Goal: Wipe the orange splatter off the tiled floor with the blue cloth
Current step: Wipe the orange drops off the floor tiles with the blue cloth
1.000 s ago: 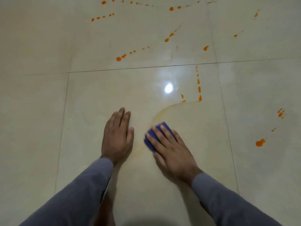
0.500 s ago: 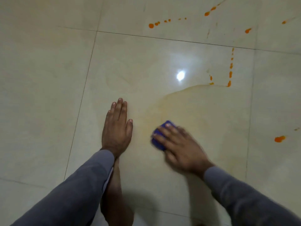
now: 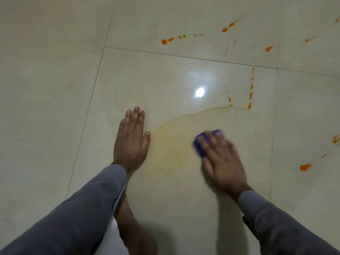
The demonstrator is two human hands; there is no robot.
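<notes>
My right hand [image 3: 223, 161] lies flat, fingers straight, pressing the blue cloth [image 3: 199, 147] onto the cream tiled floor [image 3: 55, 107]; the hand is motion-blurred and covers most of the cloth. My left hand [image 3: 131, 138] rests flat on the tile, fingers straight, holding nothing. Between the hands spreads a pale yellow-orange smear [image 3: 173, 150]. Orange drops [image 3: 251, 92] run in a line beyond the smear, and more splatter [image 3: 164, 41] dots the far tile.
Further orange blobs [image 3: 305, 167] lie to the right of my right hand, with others [image 3: 336, 139] at the right edge. Dark grout lines [image 3: 86, 115] cross the floor. My bare leg [image 3: 132, 223] is under my left arm. A light glare [image 3: 200, 92] shines on the tile.
My right hand has slid the cloth to the right, away from my left hand, leaving the pale smear exposed. The left hand has stayed planted. The view has shifted.
</notes>
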